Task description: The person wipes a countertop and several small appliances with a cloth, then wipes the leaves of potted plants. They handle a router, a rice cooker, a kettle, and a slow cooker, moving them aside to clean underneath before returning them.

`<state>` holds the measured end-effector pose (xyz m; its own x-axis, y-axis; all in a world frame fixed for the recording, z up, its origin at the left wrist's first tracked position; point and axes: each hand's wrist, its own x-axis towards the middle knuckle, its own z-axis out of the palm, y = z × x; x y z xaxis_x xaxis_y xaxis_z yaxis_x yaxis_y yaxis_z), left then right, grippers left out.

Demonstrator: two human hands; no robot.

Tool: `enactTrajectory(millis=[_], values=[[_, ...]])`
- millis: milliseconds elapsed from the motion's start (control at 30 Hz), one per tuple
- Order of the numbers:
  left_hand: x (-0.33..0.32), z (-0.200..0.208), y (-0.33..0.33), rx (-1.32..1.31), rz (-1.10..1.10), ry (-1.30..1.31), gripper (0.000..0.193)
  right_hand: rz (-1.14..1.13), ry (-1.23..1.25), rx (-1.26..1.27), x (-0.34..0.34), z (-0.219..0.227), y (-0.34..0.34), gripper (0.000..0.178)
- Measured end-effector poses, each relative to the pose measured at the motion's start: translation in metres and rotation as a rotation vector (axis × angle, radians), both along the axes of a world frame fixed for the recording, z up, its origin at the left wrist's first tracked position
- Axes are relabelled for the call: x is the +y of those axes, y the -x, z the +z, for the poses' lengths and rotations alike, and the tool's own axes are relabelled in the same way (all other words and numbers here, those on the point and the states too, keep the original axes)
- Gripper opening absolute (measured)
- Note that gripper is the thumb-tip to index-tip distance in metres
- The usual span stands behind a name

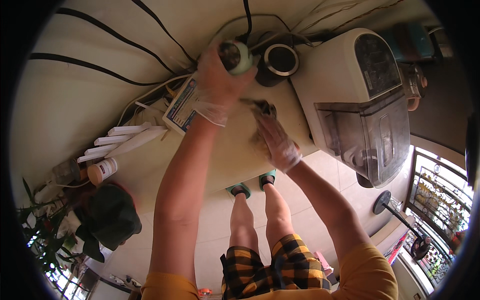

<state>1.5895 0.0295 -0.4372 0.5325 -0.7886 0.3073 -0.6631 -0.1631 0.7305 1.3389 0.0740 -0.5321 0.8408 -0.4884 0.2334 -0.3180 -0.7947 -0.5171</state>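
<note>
Left hand [220,82] grips a pale-green container [244,59] near the counter's [220,157] back edge. Right hand [277,142], grip unclear, touches dark cloth [263,107]; front-left edge open.

A person in clear gloves grips a pale green, rounded container [244,60] in the left hand [222,82] toward the back of a pale table [227,160], while the blurred right hand [276,140] works over a dark, cloth-like item [263,106]. A black cylinder with a metallic rim [281,60] stands beside a white appliance with a see-through bin [327,75]; green slippers [241,190] show below.
</note>
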Motion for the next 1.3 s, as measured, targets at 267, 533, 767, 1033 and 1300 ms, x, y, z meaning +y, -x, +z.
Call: enactTrajectory(millis=[267, 533, 767, 1033, 1300], values=[[-0.001, 0.027, -0.015, 0.013, -0.073, -0.051, 0.082, -0.078, -0.297, 0.144, -0.082, 0.021, -0.154, 0.073], [0.0, -0.02, -0.007, 0.019, -0.145, -0.168, 0.09, -0.137, 0.047, 0.195, -0.02, 0.018, -0.07, 0.076], [-0.001, -0.041, 0.001, -0.12, -0.083, -0.099, 0.097, -0.182, -0.287, 0.126, 0.048, 0.024, 0.044, 0.078], [-0.026, 0.016, 0.057, -0.115, -0.268, 0.067, 0.103, -0.199, -0.278, 0.105, 0.058, 0.029, 0.061, 0.08], [-0.052, 0.018, 0.044, -0.012, -0.127, 0.135, 0.085, -0.212, -0.117, 0.27, -0.024, 0.024, -0.016, 0.067]])
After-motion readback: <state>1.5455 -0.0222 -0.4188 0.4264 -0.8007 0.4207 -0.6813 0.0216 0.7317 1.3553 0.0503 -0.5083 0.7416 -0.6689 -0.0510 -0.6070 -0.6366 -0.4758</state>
